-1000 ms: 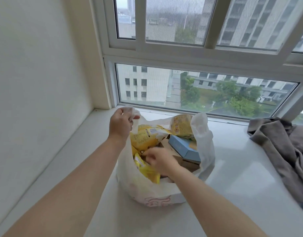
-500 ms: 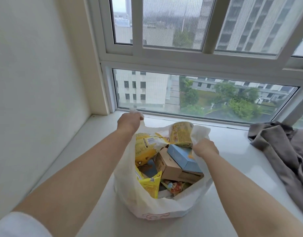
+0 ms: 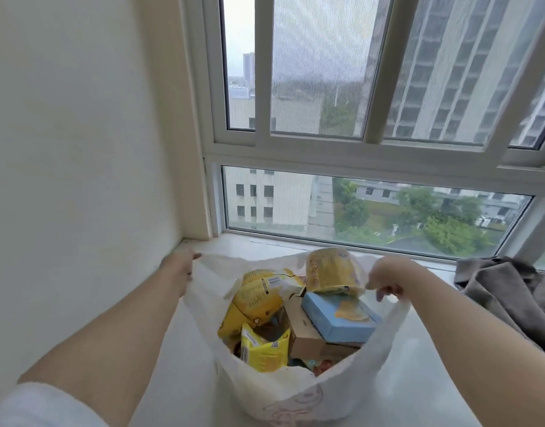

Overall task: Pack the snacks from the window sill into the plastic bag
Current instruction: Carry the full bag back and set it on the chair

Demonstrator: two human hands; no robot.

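Gripping the plastic bag (image 3: 274, 386) by a handle at nine o'clock, the left hand (image 3: 180, 269) closes tight, the snacks (image 3: 258, 297) sit packed at centre, and at three o'clock the right hand (image 3: 388, 277) curls round the other handle, seemingly to spread the mouth open on the window sill (image 3: 419, 365).

The bag (image 3: 295, 392) is thin, translucent white plastic film, softly creased. The yellow packets (image 3: 258, 295) inside are glossy crinkled foil-plastic. The brown box (image 3: 305, 331) is matt cardboard; the blue box (image 3: 339, 318) is smooth printed card. The sill (image 3: 419, 380) looks smooth, pale and slightly shiny. The grey cloth (image 3: 505, 291) is soft, matt fabric. The window frame (image 3: 357, 155) is smooth and white.
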